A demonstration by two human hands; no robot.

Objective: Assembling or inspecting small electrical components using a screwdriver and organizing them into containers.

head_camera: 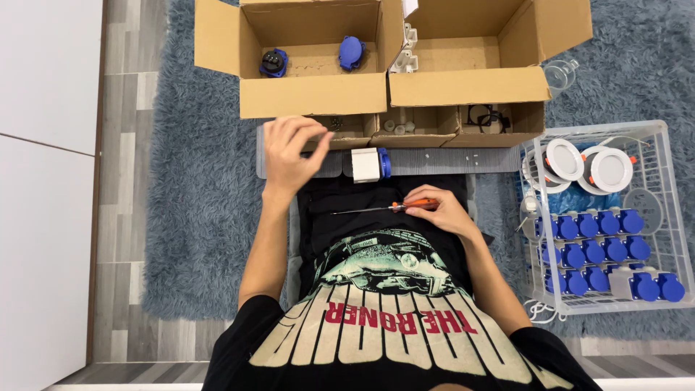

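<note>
My right hand (443,211) rests on my lap and grips an orange-handled screwdriver (387,208), its thin shaft pointing left. My left hand (289,154) is raised over the left end of a grey strip (449,161), fingertips pinched together near a small cardboard tray (347,130). Whether the fingertips hold something tiny is unclear. A white socket box with a blue cap (369,164) lies on the strip between my hands, touched by neither.
Two open cardboard boxes (311,94) (470,85) stand behind, the left one holding two blue parts (351,52). Two more small trays (416,127) sit in front of them. A white wire basket (670,181) at right holds several blue sockets and two round white lamps. A blue shaggy rug lies underneath.
</note>
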